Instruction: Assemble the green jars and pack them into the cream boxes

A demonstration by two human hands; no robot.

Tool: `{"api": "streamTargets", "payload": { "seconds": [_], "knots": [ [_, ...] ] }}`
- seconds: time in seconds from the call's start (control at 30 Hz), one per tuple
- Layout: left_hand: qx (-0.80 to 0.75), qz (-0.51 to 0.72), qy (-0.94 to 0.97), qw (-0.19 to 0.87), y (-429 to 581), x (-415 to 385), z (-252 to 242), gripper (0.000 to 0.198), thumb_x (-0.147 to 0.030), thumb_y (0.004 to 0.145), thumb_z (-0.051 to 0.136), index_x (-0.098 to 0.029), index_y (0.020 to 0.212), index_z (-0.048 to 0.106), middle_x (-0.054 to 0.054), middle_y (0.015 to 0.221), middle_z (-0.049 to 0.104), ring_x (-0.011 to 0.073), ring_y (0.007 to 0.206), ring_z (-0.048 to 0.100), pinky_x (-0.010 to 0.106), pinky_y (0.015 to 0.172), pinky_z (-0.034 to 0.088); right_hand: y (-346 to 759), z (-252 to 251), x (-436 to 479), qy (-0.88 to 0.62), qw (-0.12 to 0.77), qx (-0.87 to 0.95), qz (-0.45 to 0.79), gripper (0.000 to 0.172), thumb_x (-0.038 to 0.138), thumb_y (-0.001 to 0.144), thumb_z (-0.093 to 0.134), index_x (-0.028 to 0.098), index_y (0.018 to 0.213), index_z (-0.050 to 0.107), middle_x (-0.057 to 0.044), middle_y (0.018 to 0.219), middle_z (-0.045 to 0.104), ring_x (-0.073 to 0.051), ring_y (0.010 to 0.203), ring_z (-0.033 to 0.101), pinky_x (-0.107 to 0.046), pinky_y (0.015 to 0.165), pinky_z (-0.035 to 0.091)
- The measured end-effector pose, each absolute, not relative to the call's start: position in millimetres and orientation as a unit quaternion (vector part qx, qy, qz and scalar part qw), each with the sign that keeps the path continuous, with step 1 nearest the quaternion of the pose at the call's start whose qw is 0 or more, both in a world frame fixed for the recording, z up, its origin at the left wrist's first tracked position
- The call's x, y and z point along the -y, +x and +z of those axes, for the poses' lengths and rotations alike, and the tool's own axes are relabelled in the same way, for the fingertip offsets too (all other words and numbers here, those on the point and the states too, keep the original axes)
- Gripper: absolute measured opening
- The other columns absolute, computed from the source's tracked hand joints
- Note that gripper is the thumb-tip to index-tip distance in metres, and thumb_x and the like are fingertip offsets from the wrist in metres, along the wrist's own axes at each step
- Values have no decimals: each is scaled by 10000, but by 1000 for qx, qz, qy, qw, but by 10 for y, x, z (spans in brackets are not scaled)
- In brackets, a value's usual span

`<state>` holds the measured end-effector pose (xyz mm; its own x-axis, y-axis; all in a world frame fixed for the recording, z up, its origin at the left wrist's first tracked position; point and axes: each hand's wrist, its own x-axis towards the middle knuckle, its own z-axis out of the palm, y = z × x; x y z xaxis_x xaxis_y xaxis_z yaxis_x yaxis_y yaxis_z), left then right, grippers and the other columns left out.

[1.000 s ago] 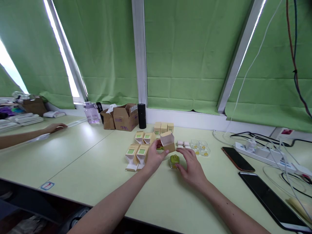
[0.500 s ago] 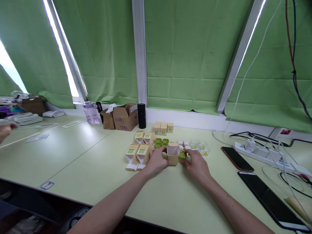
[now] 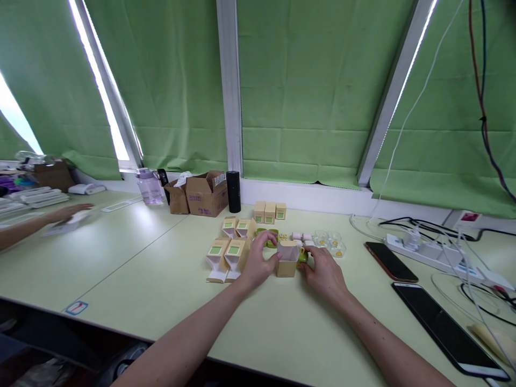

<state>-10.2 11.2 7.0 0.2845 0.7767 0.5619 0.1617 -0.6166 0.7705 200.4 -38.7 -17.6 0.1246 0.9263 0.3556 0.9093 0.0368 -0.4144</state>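
Observation:
My left hand [image 3: 258, 262] grips a small tan carton [image 3: 287, 260] with its top flap open, standing on the pale green table [image 3: 161, 252]. My right hand [image 3: 324, 271] pinches a small green object [image 3: 302, 257] right against the carton's right side. Beside my left hand stand several open tan cartons with green labels [image 3: 226, 253]. Behind the held carton lie green cases [image 3: 269, 235], small white pieces [image 3: 302, 236] and clear plastic shells [image 3: 332, 243]. Three closed tan boxes [image 3: 269, 210] sit further back.
Brown cardboard boxes [image 3: 205, 192], a black cylinder [image 3: 233, 191] and a purple bottle [image 3: 148, 186] line the window sill. Two phones [image 3: 392, 261] [image 3: 447, 329], a power strip [image 3: 427, 250] and cables lie at the right. Another person's hand [image 3: 64, 214] rests on papers at far left.
My left hand set the open carton down upright; my right hand lifted the green object from the table and brought it to the carton's side. The other person's hand moved over the papers.

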Motion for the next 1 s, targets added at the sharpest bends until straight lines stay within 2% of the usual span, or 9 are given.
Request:
{"api": "streamTargets", "payload": {
  "seconds": [0.07, 0.13, 0.3, 0.4, 0.67, 0.87, 1.0],
  "knots": [
    [-309, 501, 753, 294, -110, -105, 88, 76, -179, 806, 681, -209, 818, 613, 102, 1247, 650, 300, 1251, 583, 498, 1096, 425, 2001, -171, 390, -693, 285, 663, 14, 354, 217, 896, 612, 214, 1249, 629, -118, 1185, 698, -300, 1162, 603, -345, 793, 475],
    [-307, 490, 760, 297, -105, -115, 66, 37, -187, 830, 670, -216, 850, 682, 101, 1278, 659, 299, 1261, 594, 503, 1107, 436, 2000, -167, 389, -692, 284, 663, 14, 356, 218, 899, 608, 212, 1254, 625, -121, 1187, 697, -301, 1170, 599, -348, 804, 476],
    [-335, 501, 744, 289, -36, -195, -90, 214, -316, 898, 664, -231, 1081, 736, 101, 1256, 713, 288, 1218, 644, 476, 1065, 515, 2007, -177, 377, -692, 276, 667, 11, 360, 214, 893, 615, 221, 1253, 622, -117, 1200, 701, -300, 1189, 594, -341, 815, 474],
    [-353, 504, 732, 292, -3, -223, -130, 249, -374, 928, 637, -218, 1090, 743, 92, 1159, 758, 278, 1116, 692, 450, 983, 570, 2008, -188, 375, -694, 275, 666, 6, 360, 216, 894, 619, 222, 1253, 620, -115, 1209, 697, -294, 1194, 592, -330, 796, 467],
    [-353, 498, 716, 339, -32, -172, -17, 379, -455, 990, 519, -183, 1085, 765, 105, 1179, 768, 277, 1165, 684, 425, 1043, 520, 1984, -140, 394, -707, 257, 659, 14, 358, 207, 896, 624, 219, 1254, 619, -112, 1222, 684, -277, 1165, 598, -306, 767, 431],
    [-373, 498, 695, 362, -30, -185, -13, 279, -343, 911, 617, -178, 1069, 777, 103, 1149, 777, 272, 1146, 688, 414, 1050, 509, 1991, -164, 383, -708, 260, 657, 9, 365, 222, 895, 640, 234, 1260, 617, -109, 1210, 681, -280, 1168, 597, -297, 742, 420],
    [-387, 495, 665, 403, -39, -200, -9, 293, -222, 863, 595, -160, 1084, 777, 114, 1174, 763, 261, 1124, 675, 402, 1031, 508, 2002, -180, 372, -707, 263, 657, 9, 369, 220, 888, 649, 239, 1256, 618, -107, 1203, 682, -284, 1158, 601, -298, 730, 420]
  ]
}}
